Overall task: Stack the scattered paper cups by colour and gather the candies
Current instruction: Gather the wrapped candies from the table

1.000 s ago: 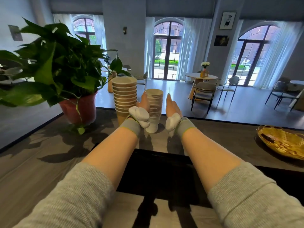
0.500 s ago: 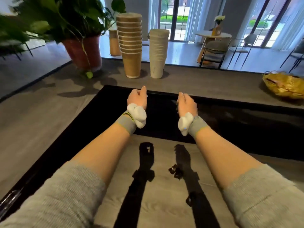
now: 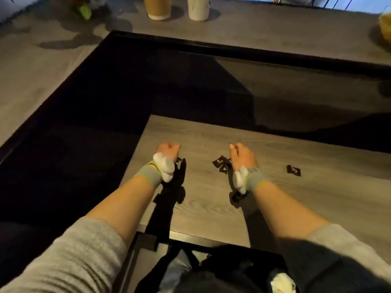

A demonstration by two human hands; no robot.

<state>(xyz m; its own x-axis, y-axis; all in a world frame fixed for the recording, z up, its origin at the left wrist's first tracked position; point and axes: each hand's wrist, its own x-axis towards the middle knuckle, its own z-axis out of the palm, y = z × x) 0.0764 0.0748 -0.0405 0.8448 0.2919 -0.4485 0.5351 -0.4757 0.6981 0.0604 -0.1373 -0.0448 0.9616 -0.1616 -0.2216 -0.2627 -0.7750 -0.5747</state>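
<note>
Since half a second ago, both hands dropped from mid-air to the near wooden table (image 3: 296,197).

Head view: candies (image 3: 221,163), small, light, crinkly; we would pinch each by its wrapper. Another candy (image 3: 293,170) lies right. Left hand (image 3: 168,151) curled; right hand (image 3: 241,154) loosely curled beside candies; contents unclear. Brown cup stack (image 3: 159,7), white cup stack (image 3: 198,8) far.

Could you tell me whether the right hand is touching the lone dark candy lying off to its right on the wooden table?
Apart. The head view shows bare wooden table between the right hand and the lone dark candy.
</note>
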